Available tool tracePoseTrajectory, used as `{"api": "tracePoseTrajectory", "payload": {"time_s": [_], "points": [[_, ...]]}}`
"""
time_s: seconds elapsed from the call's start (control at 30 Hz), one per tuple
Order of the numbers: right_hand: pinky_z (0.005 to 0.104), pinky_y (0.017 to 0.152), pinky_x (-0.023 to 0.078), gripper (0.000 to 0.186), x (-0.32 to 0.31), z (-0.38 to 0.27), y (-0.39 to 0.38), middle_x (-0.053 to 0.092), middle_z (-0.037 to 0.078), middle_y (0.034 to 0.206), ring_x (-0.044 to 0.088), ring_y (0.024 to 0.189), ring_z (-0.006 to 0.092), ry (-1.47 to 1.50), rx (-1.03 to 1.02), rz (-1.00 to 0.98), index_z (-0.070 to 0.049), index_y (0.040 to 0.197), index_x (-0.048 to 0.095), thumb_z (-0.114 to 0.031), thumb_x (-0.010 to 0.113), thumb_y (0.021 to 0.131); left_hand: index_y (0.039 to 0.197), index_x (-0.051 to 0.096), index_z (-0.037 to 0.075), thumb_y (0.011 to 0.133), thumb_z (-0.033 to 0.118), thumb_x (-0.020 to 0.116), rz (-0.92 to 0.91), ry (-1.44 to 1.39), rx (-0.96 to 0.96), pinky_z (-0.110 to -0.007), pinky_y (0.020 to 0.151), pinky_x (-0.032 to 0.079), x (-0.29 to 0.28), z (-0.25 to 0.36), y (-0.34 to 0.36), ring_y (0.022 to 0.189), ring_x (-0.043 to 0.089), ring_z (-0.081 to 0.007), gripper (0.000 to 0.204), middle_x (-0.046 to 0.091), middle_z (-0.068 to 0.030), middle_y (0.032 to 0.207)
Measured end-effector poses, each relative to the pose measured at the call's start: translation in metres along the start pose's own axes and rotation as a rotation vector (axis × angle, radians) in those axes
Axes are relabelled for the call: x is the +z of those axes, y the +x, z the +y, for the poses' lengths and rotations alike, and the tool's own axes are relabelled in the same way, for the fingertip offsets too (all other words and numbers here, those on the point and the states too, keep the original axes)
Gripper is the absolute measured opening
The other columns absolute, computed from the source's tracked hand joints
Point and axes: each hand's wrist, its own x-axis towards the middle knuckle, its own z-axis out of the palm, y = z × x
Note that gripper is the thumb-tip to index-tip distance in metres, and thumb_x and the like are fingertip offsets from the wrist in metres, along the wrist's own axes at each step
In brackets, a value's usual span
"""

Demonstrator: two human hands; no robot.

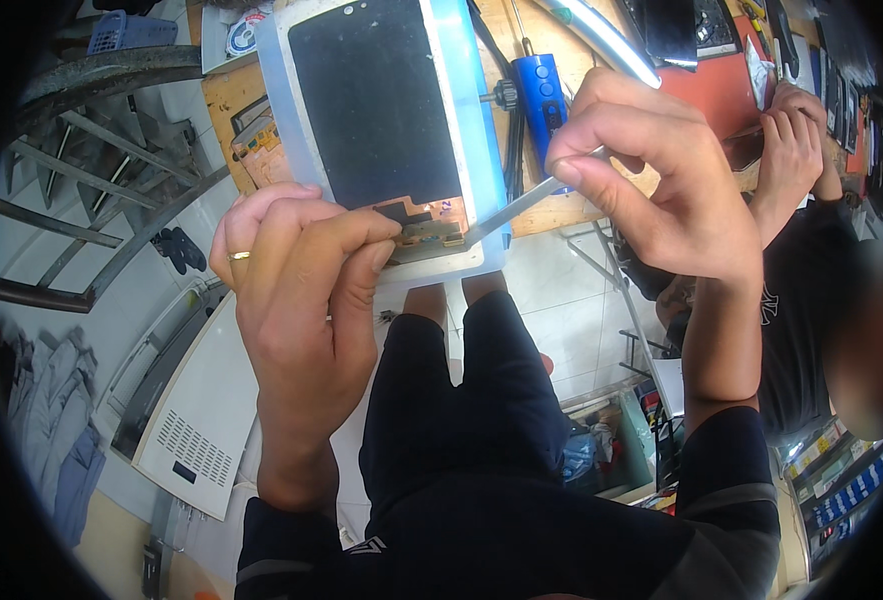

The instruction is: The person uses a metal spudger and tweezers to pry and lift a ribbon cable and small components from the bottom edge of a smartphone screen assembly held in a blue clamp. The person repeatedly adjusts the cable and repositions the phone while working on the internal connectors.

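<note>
A tablet-like device (371,110) with a dark panel and pale frame lies on a translucent blue mat (491,120), its copper-coloured inner board (431,220) exposed at the near end. My left hand (296,290) rests over that end, thumb and index finger pinched at the board on something I cannot make out. My right hand (671,190) grips a thin, flat metal tool (506,212), whose tip touches the board's right part, near the left hand's fingertips.
A blue handheld device (534,100), black cables and a curved tube (611,40) lie beyond the mat on the wooden bench (223,110). At right are a red mat (701,105) and a co-worker's hands (791,150). A metal railing (101,180) stands left.
</note>
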Motion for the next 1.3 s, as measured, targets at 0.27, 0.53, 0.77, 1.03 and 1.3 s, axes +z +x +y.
{"api": "tracePoseTrajectory", "payload": {"time_s": [0.27,0.53,0.77,1.03,1.3], "points": [[0.0349,0.078,0.051,0.007,0.003,0.000,0.001,0.072,0.013,0.096,0.068,0.088,0.0253,0.016,0.004,0.015,0.003,0.105,0.076,0.001,0.077,0.098,0.103,0.078,0.009,0.097,0.010,0.079,-0.008,-0.005,-0.006,-0.047,0.107,0.038,-0.001,-0.001,0.000,0.113,0.063,-0.0334,0.007,0.070,-0.0053,0.099],[0.0344,0.076,0.050,0.005,0.005,-0.001,0.004,0.071,0.013,0.094,0.067,0.086,0.0245,-0.011,-0.002,0.010,0.003,0.103,0.076,0.001,0.077,0.098,0.104,0.077,0.009,0.097,0.009,0.079,-0.010,-0.008,0.003,-0.047,0.107,0.038,-0.002,-0.001,0.001,0.111,0.063,-0.0332,0.007,0.071,-0.0049,0.099],[0.0330,0.071,0.047,0.005,0.007,-0.002,0.006,0.070,0.012,0.094,0.065,0.083,0.0230,-0.012,-0.001,0.010,0.003,0.103,0.076,0.001,0.077,0.099,0.104,0.078,0.009,0.096,0.009,0.080,-0.021,-0.012,-0.006,-0.047,0.108,0.037,-0.003,0.000,0.000,0.111,0.063,-0.0332,0.008,0.071,-0.0049,0.099],[0.0330,0.072,0.048,0.005,0.011,-0.002,0.009,0.070,0.013,0.094,0.067,0.083,0.0242,0.011,0.001,0.006,0.003,0.103,0.076,0.001,0.077,0.099,0.104,0.078,0.009,0.096,0.009,0.080,-0.031,-0.014,-0.016,-0.047,0.108,0.037,-0.004,0.001,0.001,0.113,0.063,-0.0335,0.008,0.071,-0.0050,0.100],[0.0344,0.074,0.051,0.005,0.012,-0.002,0.012,0.071,0.015,0.095,0.068,0.085,0.0263,-0.007,-0.016,0.004,0.003,0.103,0.077,0.000,0.077,0.099,0.104,0.077,0.009,0.095,0.009,0.080,-0.042,-0.009,-0.021,-0.047,0.109,0.036,-0.006,0.001,-0.001,0.113,0.063,-0.0334,0.009,0.072,-0.0050,0.101]]}}
